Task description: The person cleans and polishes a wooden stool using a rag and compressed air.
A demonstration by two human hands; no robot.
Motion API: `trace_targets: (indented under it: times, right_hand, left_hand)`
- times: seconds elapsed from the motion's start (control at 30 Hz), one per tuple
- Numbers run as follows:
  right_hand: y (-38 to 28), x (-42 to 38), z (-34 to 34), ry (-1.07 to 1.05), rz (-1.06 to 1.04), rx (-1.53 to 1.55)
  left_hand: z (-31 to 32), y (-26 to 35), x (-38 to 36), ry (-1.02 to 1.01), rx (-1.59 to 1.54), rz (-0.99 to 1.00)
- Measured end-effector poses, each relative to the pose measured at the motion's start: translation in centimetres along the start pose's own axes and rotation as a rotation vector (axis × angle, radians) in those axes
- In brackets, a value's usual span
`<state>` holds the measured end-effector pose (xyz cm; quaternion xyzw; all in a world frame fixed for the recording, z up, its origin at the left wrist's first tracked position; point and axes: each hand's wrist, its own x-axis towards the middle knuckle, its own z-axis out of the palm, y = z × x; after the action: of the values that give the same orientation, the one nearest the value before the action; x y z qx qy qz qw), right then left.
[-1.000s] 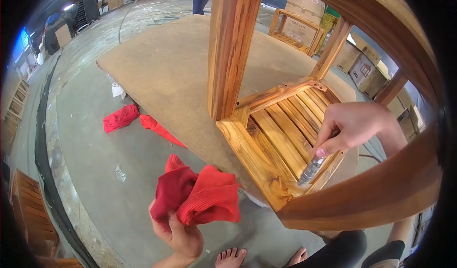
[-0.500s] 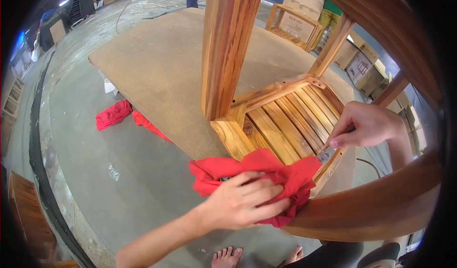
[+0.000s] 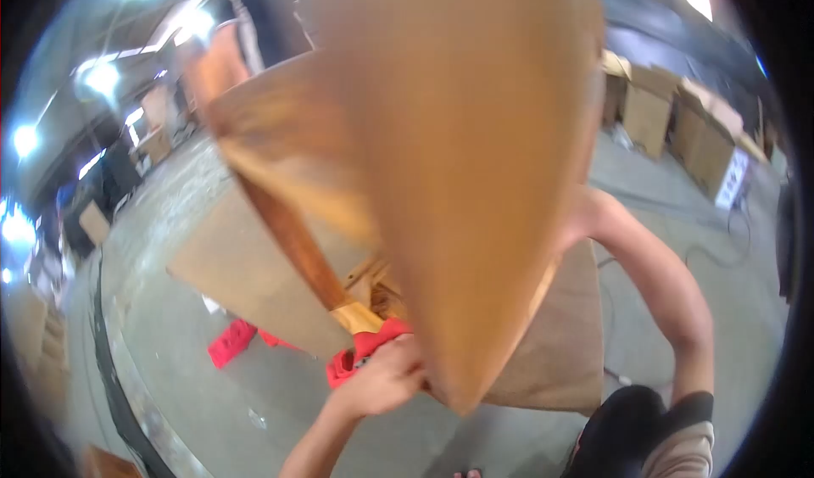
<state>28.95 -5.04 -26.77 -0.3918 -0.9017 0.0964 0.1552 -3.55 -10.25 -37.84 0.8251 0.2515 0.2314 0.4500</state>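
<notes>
A wooden furniture piece [image 3: 475, 164], with a broad brown part close to the camera and smeared by motion, fills the middle of the view. Behind it show a slimmer wooden leg [image 3: 292, 240] and a pale slatted part. My left hand [image 3: 392, 378] is closed on a crumpled red cloth [image 3: 346, 366] at the low end of that leg. Only the back of my right hand [image 3: 580, 217] shows at the right side of the broad part; its fingers are hidden behind the wood.
The furniture stands over a brown board [image 3: 551, 359]. Another red cloth [image 3: 231, 342] lies by its left edge. Cardboard boxes [image 3: 704, 139] stand at the back right. A person [image 3: 267, 20] is at the upper left. Cables run over the floor on the right.
The furniture has tilted up and now blocks much of the view. My right hand, earlier pinching a small greyish piece above the slats, has moved behind the wood. My left hand still grips the cloth.
</notes>
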Motion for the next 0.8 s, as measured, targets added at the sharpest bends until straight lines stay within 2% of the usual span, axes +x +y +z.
trace_targets:
  times: [0.07,0.13,0.2,0.3,0.37,0.4,0.47,0.53,0.6,0.8]
  right_hand:
    - [-1.0,2.7,0.7,-0.150,-0.004,0.014]
    - [-2.0,4.7,0.9,-0.228,-0.041,0.054]
    - [-2.1,4.9,0.7,-0.220,-0.048,0.105]
    - [-1.7,3.3,0.6,-0.121,-0.032,0.093]
    - [-1.4,2.0,1.0,-0.083,0.082,0.081]
    - [-2.0,1.4,0.3,-0.102,0.177,0.088]
    - [-1.9,0.2,-0.6,-0.157,0.220,0.067]
    - [-1.3,-2.0,-2.4,-0.212,0.121,0.005]
    - [-1.5,-3.4,-3.7,-0.249,0.215,0.015]
    - [-2.3,-7.4,-6.9,-0.320,0.333,0.192]
  left_hand:
    - [-0.1,-0.5,0.4,0.010,-0.162,-0.124]
    - [0.1,-0.8,0.9,0.061,-0.088,-0.123]
    - [0.5,-1.2,1.4,0.116,0.020,-0.105]
    - [1.3,-1.6,1.6,0.213,0.183,-0.029]
    - [1.9,-2.2,1.6,0.267,0.286,0.032]
    - [2.1,-2.4,1.7,0.294,0.330,0.060]
    - [2.7,-2.8,1.8,0.341,0.401,0.110]
    - [3.1,-2.8,1.7,0.382,0.458,0.158]
    - [3.4,-2.8,1.7,0.408,0.504,0.190]
    - [0.4,-3.2,2.7,0.392,0.638,0.172]
